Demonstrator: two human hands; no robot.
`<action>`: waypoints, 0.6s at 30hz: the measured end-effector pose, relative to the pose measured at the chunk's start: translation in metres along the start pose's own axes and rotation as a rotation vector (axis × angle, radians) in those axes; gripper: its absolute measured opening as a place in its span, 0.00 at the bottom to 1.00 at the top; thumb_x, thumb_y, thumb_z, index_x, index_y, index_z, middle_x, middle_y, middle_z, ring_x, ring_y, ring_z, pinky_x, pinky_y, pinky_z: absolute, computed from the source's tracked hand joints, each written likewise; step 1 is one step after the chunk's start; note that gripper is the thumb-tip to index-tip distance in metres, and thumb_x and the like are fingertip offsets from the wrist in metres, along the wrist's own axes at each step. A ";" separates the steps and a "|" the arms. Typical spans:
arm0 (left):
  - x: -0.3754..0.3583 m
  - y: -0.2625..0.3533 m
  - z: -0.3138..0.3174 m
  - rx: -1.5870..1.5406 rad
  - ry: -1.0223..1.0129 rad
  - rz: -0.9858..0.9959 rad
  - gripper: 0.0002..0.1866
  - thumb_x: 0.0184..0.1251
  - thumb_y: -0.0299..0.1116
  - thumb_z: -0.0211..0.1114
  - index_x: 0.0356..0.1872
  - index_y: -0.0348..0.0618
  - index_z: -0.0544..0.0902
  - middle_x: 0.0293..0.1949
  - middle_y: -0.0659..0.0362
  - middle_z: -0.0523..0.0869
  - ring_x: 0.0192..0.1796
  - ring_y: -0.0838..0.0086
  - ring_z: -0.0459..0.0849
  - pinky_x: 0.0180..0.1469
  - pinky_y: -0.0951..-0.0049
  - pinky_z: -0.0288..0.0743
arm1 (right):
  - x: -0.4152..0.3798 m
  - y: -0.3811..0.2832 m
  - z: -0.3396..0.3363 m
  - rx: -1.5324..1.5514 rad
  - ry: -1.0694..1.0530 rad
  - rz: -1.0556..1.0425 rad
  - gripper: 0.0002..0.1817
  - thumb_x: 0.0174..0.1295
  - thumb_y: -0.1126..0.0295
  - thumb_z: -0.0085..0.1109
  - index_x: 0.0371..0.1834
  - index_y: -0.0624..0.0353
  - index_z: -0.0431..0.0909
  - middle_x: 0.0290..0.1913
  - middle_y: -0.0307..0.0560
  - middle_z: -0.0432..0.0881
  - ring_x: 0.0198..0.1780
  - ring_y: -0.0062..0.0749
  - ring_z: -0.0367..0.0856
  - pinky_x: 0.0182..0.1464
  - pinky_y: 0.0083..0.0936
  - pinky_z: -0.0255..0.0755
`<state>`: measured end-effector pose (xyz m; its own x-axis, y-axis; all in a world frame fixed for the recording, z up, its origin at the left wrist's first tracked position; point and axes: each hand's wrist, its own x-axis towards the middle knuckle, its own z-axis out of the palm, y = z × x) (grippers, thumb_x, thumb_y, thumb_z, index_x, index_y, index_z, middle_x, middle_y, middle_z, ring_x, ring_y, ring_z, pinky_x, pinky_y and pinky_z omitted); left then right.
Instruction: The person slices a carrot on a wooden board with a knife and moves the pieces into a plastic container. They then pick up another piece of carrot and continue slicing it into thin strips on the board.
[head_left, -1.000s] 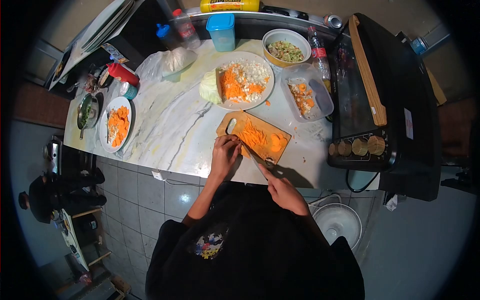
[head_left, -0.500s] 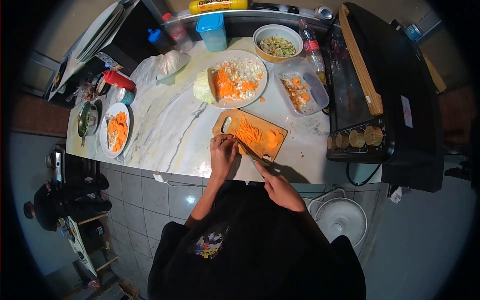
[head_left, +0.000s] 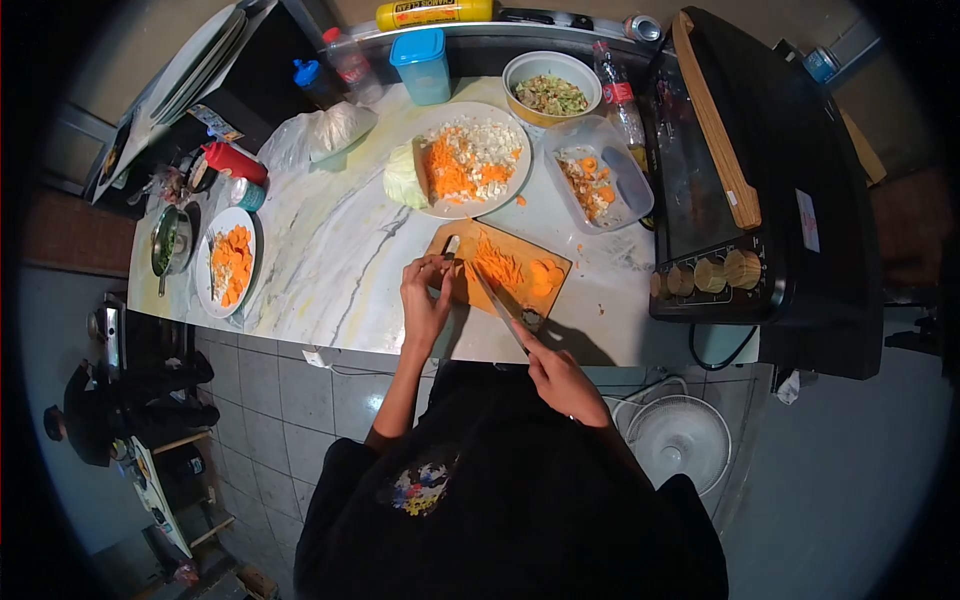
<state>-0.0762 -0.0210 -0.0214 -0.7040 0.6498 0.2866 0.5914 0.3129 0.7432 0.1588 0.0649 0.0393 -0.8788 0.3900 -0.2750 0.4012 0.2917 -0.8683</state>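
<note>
Left hand (head_left: 427, 293) shifted away from the long silver knife (head_left: 501, 308), curled fingers just left of thin orange carrot strips (head_left: 495, 262), grip unclear; right hand (head_left: 562, 382) clasping the knife's handle.

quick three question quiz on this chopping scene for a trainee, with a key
1. Multiple choice: which hand grips the knife? A) left B) right C) both
2. True or false: orange rounds and thin orange strips both lie on the cutting board.
3. Fill in: the tall container behind the large plate has a ___ lid.

Key: 1. B, the right hand. 2. True. 3. Blue.
</note>
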 end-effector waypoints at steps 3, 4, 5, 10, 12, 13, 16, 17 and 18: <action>0.007 -0.003 0.002 -0.050 -0.053 -0.006 0.06 0.59 0.23 0.67 0.37 0.33 0.85 0.44 0.48 0.86 0.44 0.55 0.84 0.49 0.63 0.77 | -0.004 -0.005 -0.008 0.030 0.090 0.009 0.38 0.63 0.81 0.48 0.78 0.43 0.55 0.34 0.70 0.78 0.39 0.65 0.80 0.44 0.47 0.73; 0.006 -0.004 0.005 -0.096 -0.071 -0.023 0.06 0.60 0.24 0.67 0.37 0.34 0.85 0.42 0.48 0.86 0.42 0.55 0.85 0.47 0.63 0.78 | -0.006 -0.005 -0.011 0.036 0.112 0.051 0.38 0.63 0.81 0.48 0.77 0.43 0.56 0.35 0.70 0.79 0.39 0.65 0.80 0.43 0.45 0.73; 0.006 -0.005 0.008 -0.142 -0.088 -0.040 0.06 0.60 0.24 0.68 0.37 0.34 0.85 0.40 0.48 0.87 0.40 0.55 0.86 0.45 0.63 0.79 | -0.008 -0.005 -0.015 0.043 0.134 0.093 0.38 0.64 0.81 0.47 0.77 0.42 0.56 0.37 0.70 0.79 0.38 0.65 0.80 0.43 0.44 0.74; 0.007 0.005 0.008 -0.049 -0.157 -0.076 0.07 0.61 0.26 0.69 0.38 0.34 0.87 0.40 0.47 0.88 0.41 0.59 0.89 0.47 0.67 0.80 | -0.011 -0.001 -0.025 0.056 0.213 0.047 0.37 0.64 0.81 0.47 0.77 0.43 0.57 0.30 0.67 0.76 0.32 0.60 0.78 0.41 0.33 0.73; 0.009 0.004 0.007 -0.046 -0.189 -0.095 0.07 0.61 0.26 0.69 0.38 0.34 0.87 0.40 0.47 0.88 0.41 0.60 0.89 0.47 0.67 0.80 | -0.013 -0.002 -0.027 0.062 0.205 0.095 0.37 0.64 0.81 0.47 0.77 0.43 0.57 0.30 0.66 0.75 0.31 0.59 0.77 0.39 0.32 0.73; 0.009 0.004 0.006 -0.051 -0.184 -0.074 0.07 0.61 0.26 0.69 0.38 0.34 0.87 0.41 0.47 0.88 0.41 0.60 0.89 0.47 0.67 0.80 | -0.014 -0.002 -0.028 0.068 0.195 0.142 0.37 0.64 0.82 0.47 0.77 0.44 0.57 0.30 0.66 0.74 0.30 0.57 0.77 0.38 0.31 0.72; 0.009 -0.002 0.007 -0.114 -0.195 -0.065 0.08 0.62 0.27 0.69 0.40 0.34 0.87 0.39 0.47 0.88 0.39 0.61 0.89 0.45 0.68 0.80 | -0.016 -0.001 -0.028 0.104 0.253 0.130 0.36 0.64 0.82 0.46 0.77 0.45 0.58 0.28 0.65 0.72 0.28 0.54 0.76 0.36 0.29 0.70; 0.009 -0.004 0.009 -0.171 -0.212 -0.076 0.09 0.63 0.28 0.69 0.40 0.34 0.86 0.37 0.48 0.88 0.38 0.61 0.89 0.43 0.68 0.81 | -0.017 0.001 -0.028 0.105 0.257 0.133 0.36 0.64 0.82 0.46 0.77 0.45 0.58 0.28 0.65 0.72 0.28 0.54 0.76 0.36 0.29 0.70; 0.011 0.003 0.009 -0.172 -0.217 -0.075 0.09 0.63 0.28 0.69 0.40 0.34 0.86 0.37 0.48 0.88 0.38 0.61 0.89 0.43 0.68 0.81 | -0.018 0.004 -0.027 0.106 0.286 0.112 0.36 0.64 0.82 0.46 0.76 0.45 0.59 0.27 0.64 0.70 0.26 0.49 0.74 0.36 0.29 0.70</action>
<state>-0.0786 -0.0073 -0.0214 -0.6313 0.7684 0.1050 0.4525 0.2550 0.8545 0.1829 0.0828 0.0524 -0.7161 0.6488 -0.2574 0.4490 0.1459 -0.8815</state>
